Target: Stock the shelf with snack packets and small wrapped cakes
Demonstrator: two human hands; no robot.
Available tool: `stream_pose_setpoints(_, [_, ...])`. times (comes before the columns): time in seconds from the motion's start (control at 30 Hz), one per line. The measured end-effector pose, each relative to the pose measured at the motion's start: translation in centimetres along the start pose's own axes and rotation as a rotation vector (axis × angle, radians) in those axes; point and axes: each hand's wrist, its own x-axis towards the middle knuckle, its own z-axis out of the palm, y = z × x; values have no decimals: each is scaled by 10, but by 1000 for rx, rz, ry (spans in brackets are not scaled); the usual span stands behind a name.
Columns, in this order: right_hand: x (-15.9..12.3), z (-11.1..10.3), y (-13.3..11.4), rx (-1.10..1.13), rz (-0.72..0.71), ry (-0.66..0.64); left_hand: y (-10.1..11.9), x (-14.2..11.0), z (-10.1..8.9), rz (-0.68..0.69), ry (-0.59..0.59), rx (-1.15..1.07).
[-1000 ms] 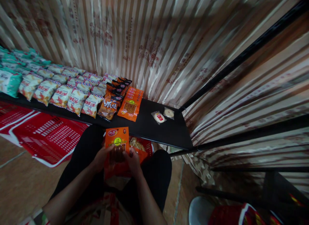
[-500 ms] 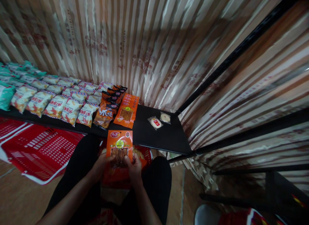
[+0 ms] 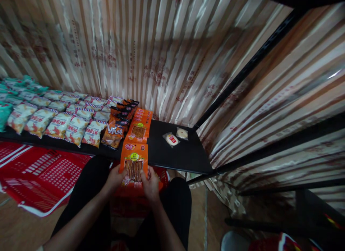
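Observation:
An orange snack packet (image 3: 134,154) with a see-through window showing brown strips is held between both hands. My left hand (image 3: 116,177) grips its lower left edge, thumb on the front. On the lower right edge, my right hand (image 3: 150,182) is closed in the same way. The packet's top reaches over the front edge of the black shelf (image 3: 185,154), against the near end of a like orange packet (image 3: 139,126) lying there. Left of that packet is a row of brown-orange snack bags (image 3: 114,134). Fingers behind the held packet are hidden.
White snack bags (image 3: 71,129) and green bags (image 3: 5,110) fill the shelf's left. Two round wrapped items (image 3: 171,139) lie at its right. Red baskets (image 3: 54,172) stand below. Black metal posts (image 3: 242,74) and a striped curtain (image 3: 161,46) enclose the shelf.
Both hands have moved the held packet slightly forward, so its top now meets the orange packet on the shelf. The camera view has shifted a little.

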Motion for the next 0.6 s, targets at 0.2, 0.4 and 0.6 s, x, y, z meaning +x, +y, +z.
stream_pose_setpoints(0.2, [17,-3,-14,-89,-28,24,21,11,2,120,-22,92])
stream_pose_setpoints(0.4, [35,0,-16,-158,6,39,24,29,5,149,-15,117])
stream_pose_setpoints(0.6, [46,0,-16,-227,19,64,30,36,7,111,-16,123])
